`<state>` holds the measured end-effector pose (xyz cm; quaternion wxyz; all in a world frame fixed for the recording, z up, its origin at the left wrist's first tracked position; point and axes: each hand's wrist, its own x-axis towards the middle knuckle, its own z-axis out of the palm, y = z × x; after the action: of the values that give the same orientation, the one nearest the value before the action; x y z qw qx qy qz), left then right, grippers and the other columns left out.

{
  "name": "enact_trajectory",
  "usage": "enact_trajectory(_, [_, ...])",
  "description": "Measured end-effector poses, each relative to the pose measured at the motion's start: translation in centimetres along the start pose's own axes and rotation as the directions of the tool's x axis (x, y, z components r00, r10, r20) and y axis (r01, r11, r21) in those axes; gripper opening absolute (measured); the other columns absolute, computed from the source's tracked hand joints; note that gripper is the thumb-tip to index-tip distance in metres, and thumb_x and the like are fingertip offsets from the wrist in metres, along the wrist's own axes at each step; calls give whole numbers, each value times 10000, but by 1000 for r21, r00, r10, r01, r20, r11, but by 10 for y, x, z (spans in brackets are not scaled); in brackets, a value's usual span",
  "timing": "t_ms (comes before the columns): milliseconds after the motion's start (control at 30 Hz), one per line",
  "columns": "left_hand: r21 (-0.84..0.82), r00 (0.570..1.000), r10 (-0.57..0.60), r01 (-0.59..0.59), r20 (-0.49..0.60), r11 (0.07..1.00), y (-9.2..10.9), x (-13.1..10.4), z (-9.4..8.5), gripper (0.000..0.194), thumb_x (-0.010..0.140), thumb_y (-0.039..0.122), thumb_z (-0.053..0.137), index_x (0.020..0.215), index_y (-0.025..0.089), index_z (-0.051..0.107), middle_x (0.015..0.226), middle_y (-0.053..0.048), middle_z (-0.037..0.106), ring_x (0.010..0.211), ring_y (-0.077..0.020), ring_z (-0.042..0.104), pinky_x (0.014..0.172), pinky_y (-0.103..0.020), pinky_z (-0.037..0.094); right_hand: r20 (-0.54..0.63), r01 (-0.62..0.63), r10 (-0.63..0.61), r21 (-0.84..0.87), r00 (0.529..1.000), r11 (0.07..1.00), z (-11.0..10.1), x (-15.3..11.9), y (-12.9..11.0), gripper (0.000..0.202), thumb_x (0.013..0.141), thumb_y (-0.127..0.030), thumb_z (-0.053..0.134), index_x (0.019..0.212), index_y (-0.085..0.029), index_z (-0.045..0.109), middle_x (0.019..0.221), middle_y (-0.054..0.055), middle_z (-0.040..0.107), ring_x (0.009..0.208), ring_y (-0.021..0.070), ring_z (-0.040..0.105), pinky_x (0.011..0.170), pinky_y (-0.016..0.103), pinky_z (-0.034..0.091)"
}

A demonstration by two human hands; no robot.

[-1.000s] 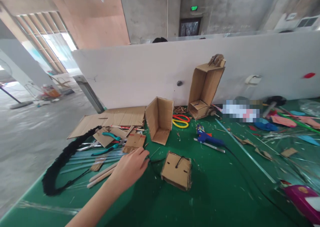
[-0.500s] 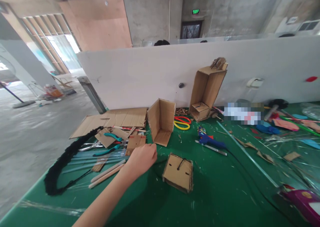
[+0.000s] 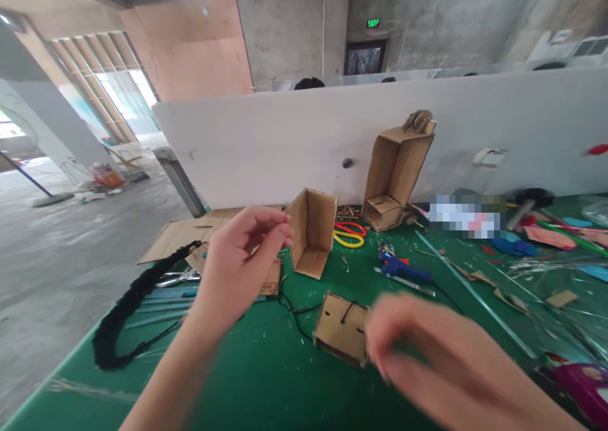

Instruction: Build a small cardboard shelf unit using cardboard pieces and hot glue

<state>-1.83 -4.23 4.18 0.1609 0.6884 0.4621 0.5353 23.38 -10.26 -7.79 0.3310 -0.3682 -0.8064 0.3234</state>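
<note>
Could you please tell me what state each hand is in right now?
Left hand: closed in a pinch; whether it holds anything cannot be told.
Right hand: blurred, by the small cardboard box; its grip cannot be told.

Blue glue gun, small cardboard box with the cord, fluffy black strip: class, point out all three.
Blue glue gun [image 3: 405, 270]: head view, on its body.
Small cardboard box [image 3: 333, 326]: head view, top face.
Fluffy black strip [image 3: 108, 336]: head view, thick curved part.

- Green "EXIT" on the lit sign, above the dark doorway.
- Characters over "EXIT", also above the doorway: too small to read.
</note>
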Motion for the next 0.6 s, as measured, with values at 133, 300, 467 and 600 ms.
enact_trajectory(133, [-169, 991, 35, -13, 129, 986, -3, 2, 33, 39, 866, 210, 577, 884, 202, 611, 807, 19, 684, 732, -86, 665, 668, -182, 540, -86, -112, 115, 30, 990, 993, -27, 87, -37, 252, 920, -322, 517, 1162, -252, 533, 1052, 51, 613, 865, 156, 615, 724, 295, 534])
enact_trajectory(300, [-135, 973, -17, 49, 232, 990, -17, -1, 57, 99, 894, 244, 519, 888, 198, 607, 832, -2, 687, 751, -102, 661, 652, -199, 535, -104, 34, -44, -96, 994, 995, -11, 127, -10, 139, 912, -189, 438, 862, -191, 567, 826, 37, 621, 752, 149, 601, 684, 290, 496])
enact_trajectory(467, [138, 902, -41, -20, 429, 990, -30, -4, 36, 496, 855, 386, 581, 1299, 211, 449, 1299, -109, 581, 1207, -230, 556, 1006, -398, 464, -198, -88, 80, -33, 977, 996, -25, 125, 17, 157, 904, -241, 463, 897, -187, 610, 786, 29, 656, 690, 144, 642, 674, 298, 532])
enact_trajectory(600, [234, 410, -164, -126, 897, 964, -48, -10, 22, 1107, 632, 573, 740, 1503, 209, 164, 1570, -132, 231, 1423, -335, 277, 1130, -461, 326, -242, -181, 239, 238, 941, 954, -51, 117, 7, 217, 844, -378, 599, 905, -173, 633, 769, 31, 678, 664, 152, 671, 660, 312, 574])
